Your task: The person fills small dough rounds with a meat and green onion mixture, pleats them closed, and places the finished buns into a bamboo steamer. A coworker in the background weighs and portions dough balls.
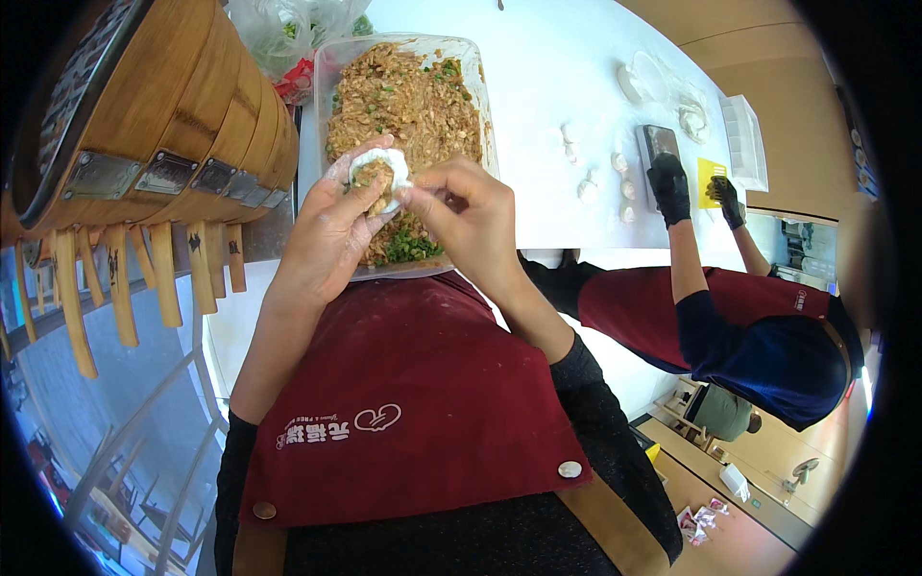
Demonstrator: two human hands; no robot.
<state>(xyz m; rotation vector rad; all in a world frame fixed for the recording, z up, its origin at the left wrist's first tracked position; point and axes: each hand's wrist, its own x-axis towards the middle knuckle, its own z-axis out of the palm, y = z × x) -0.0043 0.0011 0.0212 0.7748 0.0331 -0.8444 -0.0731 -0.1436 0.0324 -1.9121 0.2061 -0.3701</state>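
Note:
A white dough wrapper (395,164) with meat filling (373,178) in its middle rests in my left hand (328,223). The left thumb presses on the filling while the fingers cup the dough from beneath. My right hand (468,205) pinches the wrapper's near right edge between thumb and fingertips. Both hands are above a clear plastic tub (492,137) of minced meat filling (403,93) flecked with green. A heap of chopped green onion (412,247) lies at the tub's near end, partly covered by my hands.
Stacked bamboo steamers (209,108) with wooden handles stand at the left. A plastic bag (288,29) lies behind the tub. Several dough pieces (627,189) sit on the white table (547,79). At right, a co-worker's black-gloved hands (670,189) touch a dark-topped device (657,140) and a yellow scraper (706,180).

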